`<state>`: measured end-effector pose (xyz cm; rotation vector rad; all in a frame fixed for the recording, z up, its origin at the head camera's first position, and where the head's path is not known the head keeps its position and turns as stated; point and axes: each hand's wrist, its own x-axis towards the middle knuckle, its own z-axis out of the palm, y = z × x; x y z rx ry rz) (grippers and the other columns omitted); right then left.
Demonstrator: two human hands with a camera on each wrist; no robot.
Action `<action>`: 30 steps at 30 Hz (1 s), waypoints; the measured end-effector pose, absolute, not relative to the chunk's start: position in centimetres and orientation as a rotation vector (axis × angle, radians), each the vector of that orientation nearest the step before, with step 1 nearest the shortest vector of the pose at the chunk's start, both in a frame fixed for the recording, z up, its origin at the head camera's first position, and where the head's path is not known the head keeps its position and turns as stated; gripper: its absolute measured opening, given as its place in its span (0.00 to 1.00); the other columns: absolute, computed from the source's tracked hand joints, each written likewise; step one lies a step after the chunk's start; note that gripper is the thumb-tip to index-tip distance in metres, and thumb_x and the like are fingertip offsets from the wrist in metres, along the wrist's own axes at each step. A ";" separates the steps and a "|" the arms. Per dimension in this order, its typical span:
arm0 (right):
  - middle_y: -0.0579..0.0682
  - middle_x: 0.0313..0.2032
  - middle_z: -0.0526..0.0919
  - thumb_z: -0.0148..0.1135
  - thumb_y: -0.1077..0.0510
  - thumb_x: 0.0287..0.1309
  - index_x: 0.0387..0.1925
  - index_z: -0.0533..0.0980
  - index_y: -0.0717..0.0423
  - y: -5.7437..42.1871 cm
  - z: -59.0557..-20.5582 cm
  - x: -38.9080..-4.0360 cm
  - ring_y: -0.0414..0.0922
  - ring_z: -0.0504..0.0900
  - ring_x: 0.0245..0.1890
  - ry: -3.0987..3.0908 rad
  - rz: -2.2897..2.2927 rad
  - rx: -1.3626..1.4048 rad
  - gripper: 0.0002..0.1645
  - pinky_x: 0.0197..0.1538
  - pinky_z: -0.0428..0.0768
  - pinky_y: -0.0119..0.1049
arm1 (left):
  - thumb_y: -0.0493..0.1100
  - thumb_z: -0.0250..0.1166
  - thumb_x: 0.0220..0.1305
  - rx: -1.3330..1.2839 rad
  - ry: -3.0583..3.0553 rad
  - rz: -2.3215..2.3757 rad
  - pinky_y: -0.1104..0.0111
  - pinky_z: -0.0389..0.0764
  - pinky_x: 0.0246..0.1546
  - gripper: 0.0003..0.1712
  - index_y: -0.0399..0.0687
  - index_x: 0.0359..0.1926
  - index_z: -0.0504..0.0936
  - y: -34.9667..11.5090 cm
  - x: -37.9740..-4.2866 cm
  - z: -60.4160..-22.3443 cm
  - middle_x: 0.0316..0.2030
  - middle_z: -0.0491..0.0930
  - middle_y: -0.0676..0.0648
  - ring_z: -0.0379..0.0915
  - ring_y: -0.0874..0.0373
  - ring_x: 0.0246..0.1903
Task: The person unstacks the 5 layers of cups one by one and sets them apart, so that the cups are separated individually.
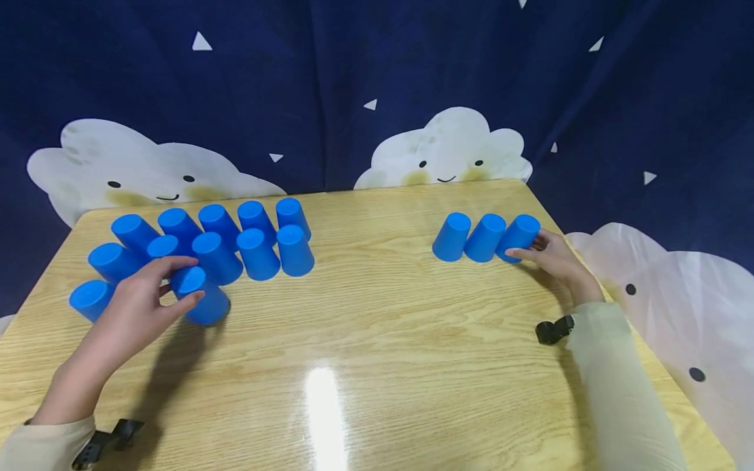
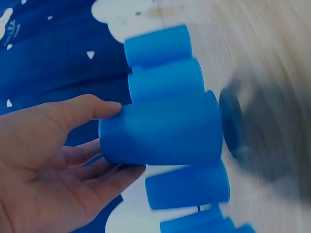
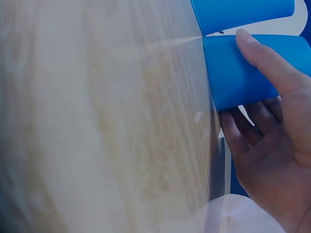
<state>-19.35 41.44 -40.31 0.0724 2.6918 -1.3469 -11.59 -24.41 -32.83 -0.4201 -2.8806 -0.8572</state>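
My left hand [image 1: 137, 304] holds a blue plastic cup [image 1: 207, 302] near its narrow top, thumb on one side and fingers on the other. The cup is upside down, its wide rim close over the wooden table. In the left wrist view the same cup [image 2: 160, 130] sits between the thumb and fingers of the left hand [image 2: 53, 155]. My right hand [image 1: 556, 258] grips the rightmost blue cup [image 1: 520, 237] of a row of three, all upside down. The right wrist view shows the thumb of the right hand [image 3: 277, 141] across this cup's side [image 3: 248, 73], fingers underneath.
Several more upside-down blue cups [image 1: 256, 254] stand in rows at the table's left. Beside the right-hand cup are a middle cup [image 1: 485, 239] and a left one [image 1: 451, 238]. The wooden table [image 1: 377, 314] ends at a dark blue curtain [image 1: 330, 85] with clouds.
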 end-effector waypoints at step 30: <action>0.69 0.64 0.67 0.66 0.45 0.63 0.73 0.54 0.64 41.4 -40.3 -19.3 0.64 0.67 0.63 2.698 -1.348 0.058 0.49 0.67 0.63 0.60 | 0.34 0.66 0.60 -0.258 -3.123 -0.607 0.27 0.67 0.44 0.32 0.21 0.60 0.64 -29.3 -12.5 -32.7 0.56 0.61 0.17 0.59 0.15 0.52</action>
